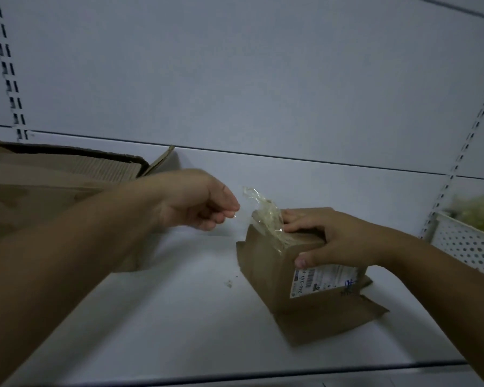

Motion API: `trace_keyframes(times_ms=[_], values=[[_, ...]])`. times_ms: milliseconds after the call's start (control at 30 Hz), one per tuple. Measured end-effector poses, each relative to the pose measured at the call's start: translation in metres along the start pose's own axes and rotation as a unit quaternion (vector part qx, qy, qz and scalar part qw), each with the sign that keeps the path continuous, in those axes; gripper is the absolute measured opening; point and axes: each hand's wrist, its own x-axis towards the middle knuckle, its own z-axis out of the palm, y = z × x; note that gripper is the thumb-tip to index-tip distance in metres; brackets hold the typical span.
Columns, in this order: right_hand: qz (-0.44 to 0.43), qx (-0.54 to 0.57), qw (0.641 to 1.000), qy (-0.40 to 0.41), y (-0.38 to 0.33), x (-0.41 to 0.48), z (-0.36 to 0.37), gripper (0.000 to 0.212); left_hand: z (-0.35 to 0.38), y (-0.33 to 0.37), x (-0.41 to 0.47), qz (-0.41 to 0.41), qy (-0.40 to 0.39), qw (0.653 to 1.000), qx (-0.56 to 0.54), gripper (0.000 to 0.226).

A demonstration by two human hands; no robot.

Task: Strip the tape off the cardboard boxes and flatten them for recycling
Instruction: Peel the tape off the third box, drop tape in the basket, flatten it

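A small brown cardboard box (271, 263) with a white shipping label (323, 280) stands on the white shelf (179, 317), with its bottom flaps splayed out. My right hand (327, 238) grips its top, thumb on the front face. A crumpled strip of clear tape (264, 212) sticks up from the box's top left edge. My left hand (196, 202) hovers just left of the strip, fingers pinched together. A small glint shows at the fingertips. I cannot tell whether they hold the tape.
A large open cardboard box (53, 185) lies at the left, partly behind my left forearm. A white perforated shelf divider (464, 244) stands at the right with something green behind it. A small tape scrap (229, 283) lies on the shelf. The shelf's back panel is close behind.
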Motion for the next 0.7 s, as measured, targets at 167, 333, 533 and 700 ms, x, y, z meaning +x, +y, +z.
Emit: trace_keyframes(times_ms=[167, 333, 533, 700], values=[[0.017, -0.055, 0.998, 0.012, -0.003, 0.004, 0.006, 0.067, -0.001, 0.010, -0.002, 0.183, 0.217, 0.921, 0.266, 0.016], [0.016, -0.062, 0.997, 0.041, -0.004, 0.006, 0.011, 0.071, 0.039, -0.044, -0.022, 0.284, 0.380, 0.873, 0.117, 0.019], [0.017, -0.087, 0.995, 0.037, -0.012, 0.008, 0.011, 0.066, 0.095, -0.070, -0.016, 0.011, 0.133, 0.963, -0.236, 0.011], [0.004, -0.150, 0.989, -0.005, -0.017, 0.007, 0.007, 0.080, 0.098, -0.057, -0.009, -0.036, 0.120, 0.914, -0.386, 0.005]])
